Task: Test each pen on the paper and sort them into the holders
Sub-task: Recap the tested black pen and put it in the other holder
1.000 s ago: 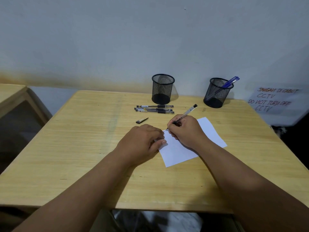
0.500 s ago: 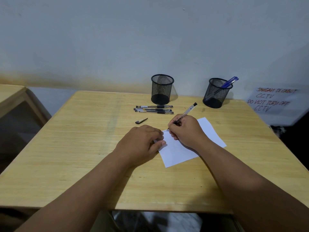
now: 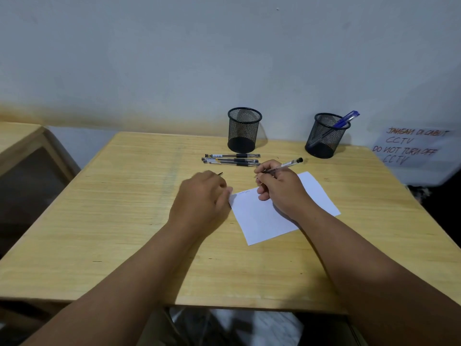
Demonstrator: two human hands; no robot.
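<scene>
The right hand (image 3: 282,188) pinches a clear-barrelled pen (image 3: 287,166) low on the shaft, near the tip, with its black end pointing toward two o'clock and the tip lifted just off the paper (image 3: 272,216); a faint scribble (image 3: 244,193) shows at the sheet's eleven o'clock corner; the left hand (image 3: 202,198) lies knuckles-up just beside the sheet's left edge, fingers curled under, and whether it grips the small black cap (image 3: 220,174) peeping out at its one o'clock I cannot tell; three more pens (image 3: 232,159) lie side by side at twelve o'clock from the hands, in front of the left mesh holder (image 3: 243,129), which looks empty; the right mesh holder (image 3: 326,134), at one o'clock, has a blue pen (image 3: 345,119) leaning in it; I judge the pen light, stiff and a little slick on its smooth barrel, so the dark grip sleeve is the sure place to pinch it; the paper is thin and apt to slide on the wooden table (image 3: 124,221), so a flat hand on it would help; the holders look light enough to tip if knocked.
</scene>
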